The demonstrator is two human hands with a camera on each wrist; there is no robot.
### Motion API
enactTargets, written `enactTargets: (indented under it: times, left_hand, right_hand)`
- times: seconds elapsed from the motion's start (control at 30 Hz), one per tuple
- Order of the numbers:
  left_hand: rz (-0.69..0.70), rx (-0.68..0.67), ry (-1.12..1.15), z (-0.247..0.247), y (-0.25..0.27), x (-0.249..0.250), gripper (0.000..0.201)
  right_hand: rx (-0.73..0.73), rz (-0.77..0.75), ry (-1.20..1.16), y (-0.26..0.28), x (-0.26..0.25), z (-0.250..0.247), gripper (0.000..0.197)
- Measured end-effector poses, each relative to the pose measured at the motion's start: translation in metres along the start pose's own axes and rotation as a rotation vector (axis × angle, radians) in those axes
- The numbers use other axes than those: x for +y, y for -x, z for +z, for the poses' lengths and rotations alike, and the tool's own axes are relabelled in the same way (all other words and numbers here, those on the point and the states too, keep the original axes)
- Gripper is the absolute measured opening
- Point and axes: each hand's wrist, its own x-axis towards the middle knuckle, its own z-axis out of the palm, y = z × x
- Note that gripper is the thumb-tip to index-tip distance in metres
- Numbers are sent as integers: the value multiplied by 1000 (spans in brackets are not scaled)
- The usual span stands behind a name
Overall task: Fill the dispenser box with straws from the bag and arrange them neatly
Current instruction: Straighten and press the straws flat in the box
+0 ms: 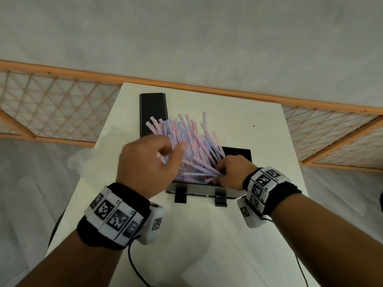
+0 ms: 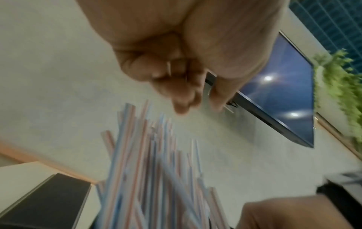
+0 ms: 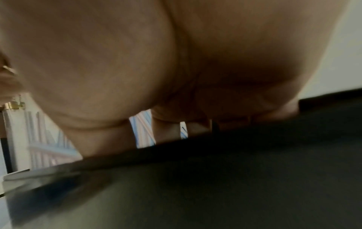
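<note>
Open black rectangular dispenser box (image 1: 238,152) on the white worktop (image 1: 207,235), holding a splayed sheaf of red- and blue-striped plastic straws (image 1: 184,131) that rises past its rim. The left hand (image 1: 145,164) pinches several straws; the right hand (image 1: 232,170) curls its fingers (image 1: 219,168) round their lower ends. A clear plastic bag (image 1: 87,160) overhangs the worktop's left edge; a black lid (image 1: 153,112) lies behind.
</note>
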Motion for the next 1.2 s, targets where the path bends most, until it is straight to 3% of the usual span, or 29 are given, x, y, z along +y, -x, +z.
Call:
enactTargets:
  times: [0.07,0.17,0.23,0.3,0.43,0.53,0.6,0.7,0.87,0.97,1.2]
  left_hand:
    - [-108,186,78,-8,-1,-7,35]
    - [-586,309,378,-5,3,-24,44]
    - [-968,272,617,8,5,-31,55]
    - [-1164,168,806,23,14,-31,56]
    - [-1144,116,1128,49,31,-20,84]
    - [-1100,148,1015,60,26,-20,85]
    - [-1095,159,926,60,20,-17,95]
    - [-1019,185,825,57,14,-10,89]
    - [-1023,253,864,60,10,-10,83]
    - [-994,279,890,58,6,-8,80]
    - [-1094,349,979,53,-3,-12,75]
  right_hand:
    - [55,-70,-53,0,1,-2,39]
    - [100,-170,-120,2,-2,-3,53]
    - [85,-210,-83,2,-5,1,49]
    - [68,-224,-50,4,-5,3,44]
    - [-26,-256,62,3,-2,11,49]
    - [17,-317,92,-4,-3,22,60]
    - [43,-365,91,-5,-8,28,54]
    - [44,-378,30,-4,-12,31,44]
    - [103,-310,-77,-4,-19,38,54]
    - [142,-359,-220,-3,-24,33,31]
    - [269,-412,-217,-12,-35,26,47]
